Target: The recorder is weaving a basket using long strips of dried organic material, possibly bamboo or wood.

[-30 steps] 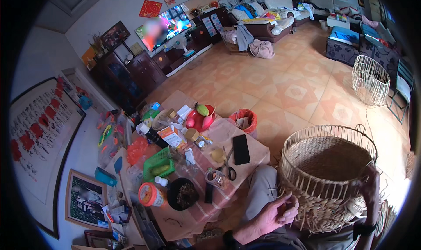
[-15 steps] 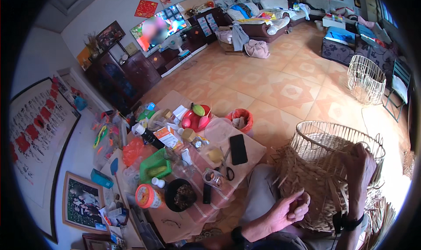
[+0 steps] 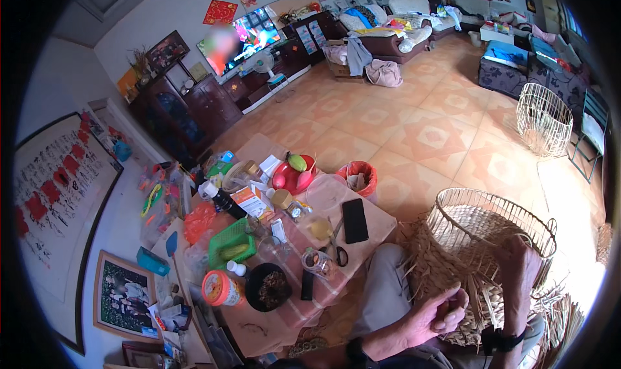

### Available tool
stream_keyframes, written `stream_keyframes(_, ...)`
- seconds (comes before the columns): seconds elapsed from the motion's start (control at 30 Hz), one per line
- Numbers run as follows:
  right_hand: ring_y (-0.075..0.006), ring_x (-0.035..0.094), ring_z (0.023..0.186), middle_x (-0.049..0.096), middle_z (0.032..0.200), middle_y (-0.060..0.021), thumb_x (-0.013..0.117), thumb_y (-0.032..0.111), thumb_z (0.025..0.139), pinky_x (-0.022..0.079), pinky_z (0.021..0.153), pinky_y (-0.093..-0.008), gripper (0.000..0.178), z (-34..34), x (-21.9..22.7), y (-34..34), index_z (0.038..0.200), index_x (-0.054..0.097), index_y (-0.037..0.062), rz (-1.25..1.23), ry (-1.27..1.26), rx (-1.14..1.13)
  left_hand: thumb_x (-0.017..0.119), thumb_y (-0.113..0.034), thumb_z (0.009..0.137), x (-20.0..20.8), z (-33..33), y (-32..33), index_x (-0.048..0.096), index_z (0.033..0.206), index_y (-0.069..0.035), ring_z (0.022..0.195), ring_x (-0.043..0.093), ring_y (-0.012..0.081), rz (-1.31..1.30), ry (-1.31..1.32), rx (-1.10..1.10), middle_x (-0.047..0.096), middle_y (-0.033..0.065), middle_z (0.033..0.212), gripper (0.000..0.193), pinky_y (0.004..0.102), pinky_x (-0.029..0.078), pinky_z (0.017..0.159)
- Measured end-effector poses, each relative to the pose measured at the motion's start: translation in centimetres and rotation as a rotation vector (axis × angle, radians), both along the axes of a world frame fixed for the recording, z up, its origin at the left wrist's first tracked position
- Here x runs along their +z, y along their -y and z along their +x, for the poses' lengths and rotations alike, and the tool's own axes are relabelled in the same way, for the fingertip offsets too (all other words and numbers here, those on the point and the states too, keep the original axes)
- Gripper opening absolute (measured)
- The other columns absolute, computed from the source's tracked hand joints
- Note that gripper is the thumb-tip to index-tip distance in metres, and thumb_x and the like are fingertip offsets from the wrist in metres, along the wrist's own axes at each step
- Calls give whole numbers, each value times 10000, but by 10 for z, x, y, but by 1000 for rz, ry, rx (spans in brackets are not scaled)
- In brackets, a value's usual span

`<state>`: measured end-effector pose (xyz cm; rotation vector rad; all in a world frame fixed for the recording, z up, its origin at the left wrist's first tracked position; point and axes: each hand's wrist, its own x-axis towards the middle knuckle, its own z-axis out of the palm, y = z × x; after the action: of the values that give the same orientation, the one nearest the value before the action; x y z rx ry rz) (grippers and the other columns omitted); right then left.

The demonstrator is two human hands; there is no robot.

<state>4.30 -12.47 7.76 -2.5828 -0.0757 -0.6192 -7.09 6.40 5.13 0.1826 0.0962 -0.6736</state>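
A basket with a bare cane-and-wire frame (image 3: 456,196) round its top and woven straw (image 3: 430,256) below sits tilted at my lap. My right hand (image 3: 517,265) is closed at the near right side of its rim, fingers pinched on a straw strip that is mostly hidden. Low over the near side of the weave, my left hand (image 3: 433,317) has its fingers curled and its thumb raised. Whether anything lies inside those fingers, I cannot tell. Loose straw ends stick out of the weave around both hands.
To my left a cluttered table (image 3: 381,223) holds a phone (image 3: 354,220), scissors (image 3: 341,256), a black bowl (image 3: 259,298) and a green basket (image 3: 223,243). A red bin (image 3: 369,186) stands behind it. Another bare frame (image 3: 543,120) stands far right; loose straw (image 3: 566,330) lies near right.
My right hand has moved down and slightly left along the basket rim. The basket has shifted a little lower and left. My left hand has moved slightly right, its thumb now more raised.
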Motion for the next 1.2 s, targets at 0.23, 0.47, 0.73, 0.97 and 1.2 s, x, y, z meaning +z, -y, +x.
stream_keyframes(0.23, -278, 627, 573, 647, 647, -127, 840, 196, 701, 466, 560, -382, 227, -15, 30, 32, 753, 686, 38, 54, -149, -44, 427, -432, 1101, 14, -13, 26, 595, 996, -75, 437, 357, 42, 23, 18, -126, 518, -22, 655, 408, 203, 285, 436)
stream_keyframes(0.47, -312, 608, 549, 593, 599, -106, 824, 330, 761, 471, 524, -420, 299, 8, 21, 10, 741, 628, 105, -38, -15, 115, 375, -548, 1079, 76, -10, 22, 610, 1112, -25, 622, 560, 126, 53, -35, -332, 607, 49, 806, 574, 249, 445, 555)
stream_keyframes(0.73, -350, 646, 917, 629, 947, -148, 703, 16, 849, 535, 773, -448, 207, 10, 4, 38, 1046, 644, 33, 210, 233, 286, 181, -678, 1039, 164, -35, 50, 567, 1253, 68, 1073, 674, 287, -63, 47, -517, 681, 204, 1153, 867, 394, 512, 994)
stream_keyframes(0.97, -321, 572, 844, 608, 879, -112, 740, 53, 819, 498, 738, -420, 225, -38, -12, 49, 1026, 653, 39, 103, 67, 285, 568, -816, 818, 189, -66, 45, 331, 1455, 129, 1327, 492, 309, -623, -292, -571, 495, 246, 1428, 1164, 461, 341, 1145)
stream_keyframes(1.2, -300, 530, 954, 576, 922, -100, 621, 138, 837, 449, 868, -411, 171, -25, -18, 30, 990, 649, 66, -142, -39, 325, 714, -781, 709, 187, -107, 63, 142, 1489, 218, 1431, 393, 368, -901, -307, -426, 342, 355, 1537, 1391, 497, 270, 1203)
